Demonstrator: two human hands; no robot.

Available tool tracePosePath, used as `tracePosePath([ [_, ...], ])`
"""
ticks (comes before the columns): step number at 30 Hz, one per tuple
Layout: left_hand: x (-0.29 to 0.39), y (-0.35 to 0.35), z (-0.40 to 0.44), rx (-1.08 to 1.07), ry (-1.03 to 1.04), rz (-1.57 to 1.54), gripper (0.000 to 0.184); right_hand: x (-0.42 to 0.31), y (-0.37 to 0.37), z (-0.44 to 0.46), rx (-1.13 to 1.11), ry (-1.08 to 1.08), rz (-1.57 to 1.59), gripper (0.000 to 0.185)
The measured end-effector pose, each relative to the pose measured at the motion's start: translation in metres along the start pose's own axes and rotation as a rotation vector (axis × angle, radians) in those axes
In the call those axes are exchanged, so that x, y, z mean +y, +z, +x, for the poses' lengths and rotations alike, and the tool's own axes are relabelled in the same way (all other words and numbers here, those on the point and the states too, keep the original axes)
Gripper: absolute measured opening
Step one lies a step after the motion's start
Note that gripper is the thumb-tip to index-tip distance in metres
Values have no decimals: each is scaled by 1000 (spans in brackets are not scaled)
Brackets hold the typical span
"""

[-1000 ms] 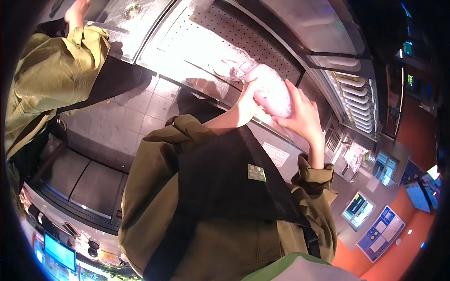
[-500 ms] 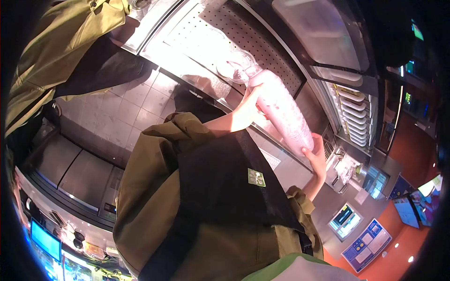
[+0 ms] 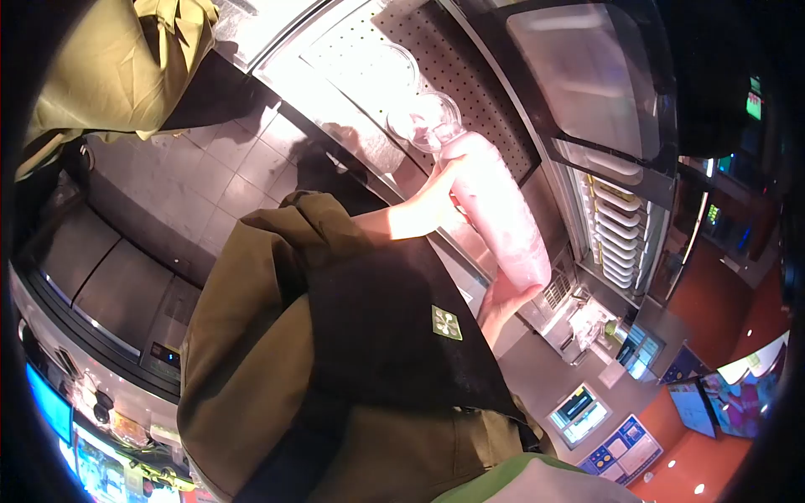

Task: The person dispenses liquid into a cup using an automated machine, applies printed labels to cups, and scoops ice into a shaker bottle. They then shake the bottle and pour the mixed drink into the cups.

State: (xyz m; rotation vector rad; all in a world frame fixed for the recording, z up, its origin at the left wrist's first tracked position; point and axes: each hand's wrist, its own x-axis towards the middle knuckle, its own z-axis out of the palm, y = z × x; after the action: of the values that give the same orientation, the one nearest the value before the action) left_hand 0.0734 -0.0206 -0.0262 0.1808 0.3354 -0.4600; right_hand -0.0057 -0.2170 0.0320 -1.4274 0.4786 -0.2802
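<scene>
A long, pale pink, filled plastic bag (image 3: 503,210) slants across the middle of the view, its narrow end by a clear round container (image 3: 432,121) on the brightly lit counter. My left hand (image 3: 432,201) is wrapped round the bag near its narrow end. Under the wide lower end, my right hand (image 3: 506,302) grips the bag, its fingers partly hidden behind it. Another clear round container (image 3: 390,71) stands just beyond the first, washed out by glare.
A perforated metal panel (image 3: 482,92) lies behind the containers. A rack of stacked white trays (image 3: 616,235) is at the right. At upper left stands a co-worker in an olive jacket (image 3: 105,71). Dark drawer units (image 3: 126,293) are at lower left.
My right hand has moved from the bag's side down to its lower end. The bag now looks longer and stretched out. The co-worker's bare hand has left the view.
</scene>
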Motion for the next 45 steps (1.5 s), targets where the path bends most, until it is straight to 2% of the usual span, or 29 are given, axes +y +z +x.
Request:
tracePosePath([
  [8,-7,-18,11,-94,17,47,70,1,1,-8,-7,6,-32,94],
  [11,1,-9,3,-10,-42,-2,70,0,4,-4,-14,-18,-21,93],
  [14,-6,-19,12,-61,-74,-56,70,-3,6,-3,-34,-33,-15,91],
  [17,5,-2,0,1,-83,-85,71,-10,13,-3,-34,-53,-19,91],
  [20,-8,-18,15,-58,-115,-126,72,-14,16,-2,-37,-67,-20,90],
  [31,-2,-8,9,-31,-127,-106,69,-14,11,-1,-35,-72,11,87],
  [35,-2,-6,8,5,-118,-97,71,-8,9,-2,37,-8,25,85],
  [38,4,0,0,-11,-25,41,73,-6,10,-4,82,21,18,84],
  [41,0,-6,4,-20,-79,-108,73,-4,9,-4,94,32,9,84],
  [45,5,1,-3,14,-59,-46,75,3,5,-4,81,51,15,81],
])
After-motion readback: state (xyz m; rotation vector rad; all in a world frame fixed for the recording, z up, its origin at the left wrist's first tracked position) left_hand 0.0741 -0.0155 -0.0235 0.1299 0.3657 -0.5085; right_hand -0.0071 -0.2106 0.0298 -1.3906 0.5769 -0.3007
